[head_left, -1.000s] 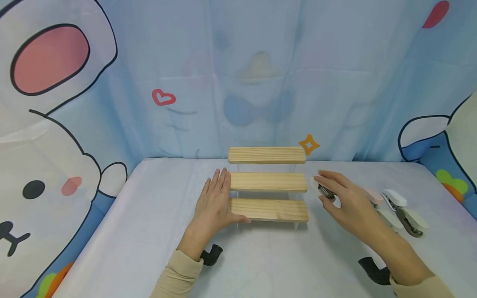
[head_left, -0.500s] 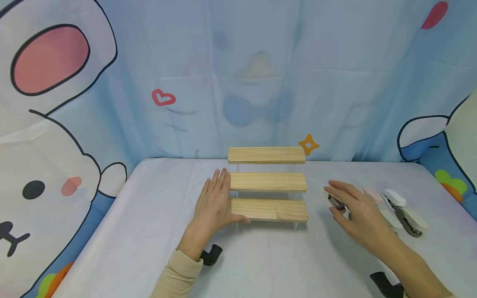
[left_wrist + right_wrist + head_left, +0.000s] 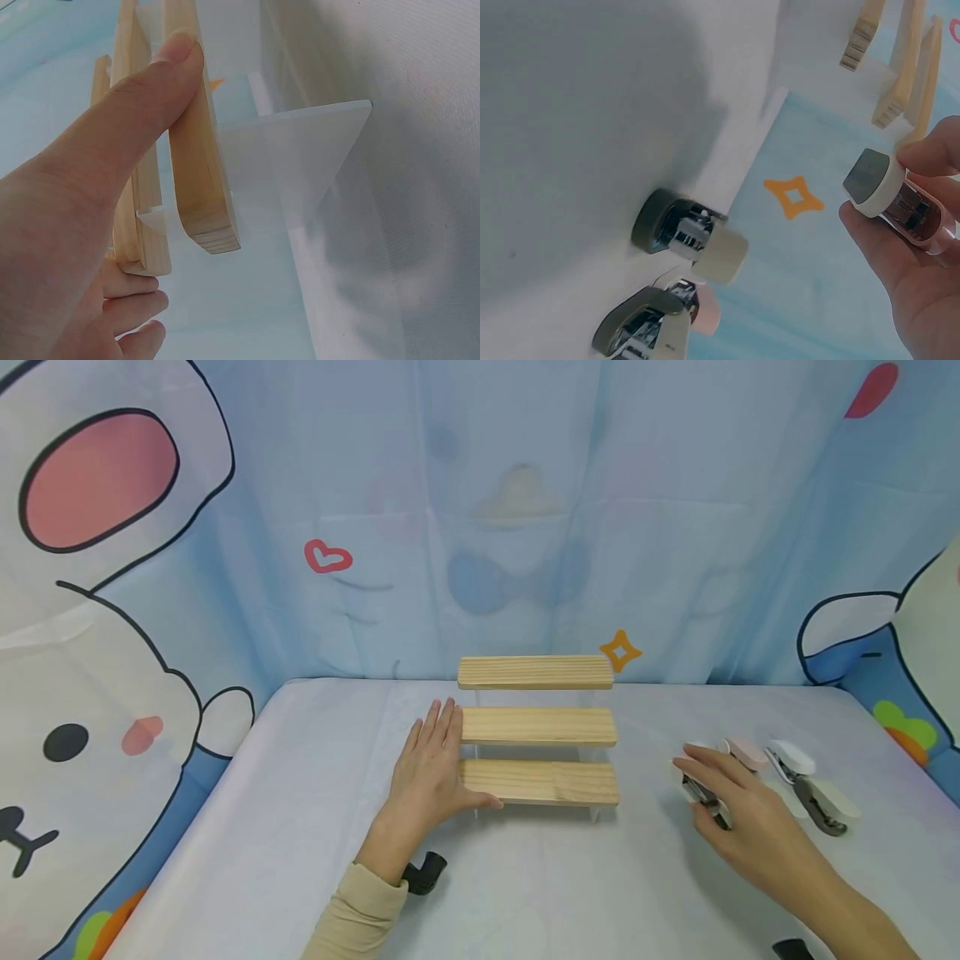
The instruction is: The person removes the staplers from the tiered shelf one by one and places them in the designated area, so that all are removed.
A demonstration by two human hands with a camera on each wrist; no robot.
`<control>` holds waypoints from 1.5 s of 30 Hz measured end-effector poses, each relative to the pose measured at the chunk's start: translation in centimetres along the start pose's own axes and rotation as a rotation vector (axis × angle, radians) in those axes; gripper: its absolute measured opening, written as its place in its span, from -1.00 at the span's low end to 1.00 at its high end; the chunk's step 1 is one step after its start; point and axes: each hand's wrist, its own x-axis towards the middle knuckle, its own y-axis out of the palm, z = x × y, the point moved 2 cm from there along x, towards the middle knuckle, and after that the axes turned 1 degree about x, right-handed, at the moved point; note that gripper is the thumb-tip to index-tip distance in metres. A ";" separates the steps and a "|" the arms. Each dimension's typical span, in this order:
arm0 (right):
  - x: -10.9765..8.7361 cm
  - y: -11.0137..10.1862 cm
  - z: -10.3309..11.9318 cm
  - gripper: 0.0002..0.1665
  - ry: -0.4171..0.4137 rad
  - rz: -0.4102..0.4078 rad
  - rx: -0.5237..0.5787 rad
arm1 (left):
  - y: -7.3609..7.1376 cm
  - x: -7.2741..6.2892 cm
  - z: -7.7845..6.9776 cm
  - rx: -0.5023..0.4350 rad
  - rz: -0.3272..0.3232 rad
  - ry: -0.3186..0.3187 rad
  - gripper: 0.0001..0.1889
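A stepped display stand has three pale wooden boards, the lowest one [image 3: 562, 782] in front, on translucent side panels [image 3: 300, 157]. My left hand [image 3: 427, 768] rests against its left end. The fingers lie straight beside the middle board [image 3: 540, 727], and the thumb [image 3: 176, 64] touches the front of the lowest. Right of the stand, my right hand [image 3: 757, 822] holds a small stapler [image 3: 911, 202] above the table between thumb and fingers. A grey pad and pale rim show on one end, with a pinkish cover. The palm hides part of it in the head view.
Several staplers lie on the white cloth at the right, among them a pink one [image 3: 747, 753], a white one [image 3: 793, 757] and a cream-and-grey one [image 3: 828, 806]. My right hand partly covers another. A blue printed curtain [image 3: 360, 485] hangs behind the table.
My right hand has moved right and nearer to me with the stapler, away from the stand and towards the other staplers. My left hand has stayed against the stand.
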 end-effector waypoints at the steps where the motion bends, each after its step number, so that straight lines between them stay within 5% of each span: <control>1: -0.2 0.0 -0.1 -0.25 0.007 0.007 -0.008 | 0.0 0.0 0.0 0.000 -0.001 0.000 0.47; 21: -3.4 0.0 -1.3 -0.23 0.087 0.098 -0.020 | 0.1 0.0 -0.1 0.008 -0.005 -0.004 0.47; 39: -5.8 0.4 -2.5 -0.26 0.247 0.240 -0.028 | 0.2 0.0 0.0 -0.004 0.005 -0.012 0.48; 45: -6.5 0.1 -2.8 -0.26 0.204 0.199 -0.073 | 0.2 0.0 0.0 -0.006 -0.006 -0.009 0.48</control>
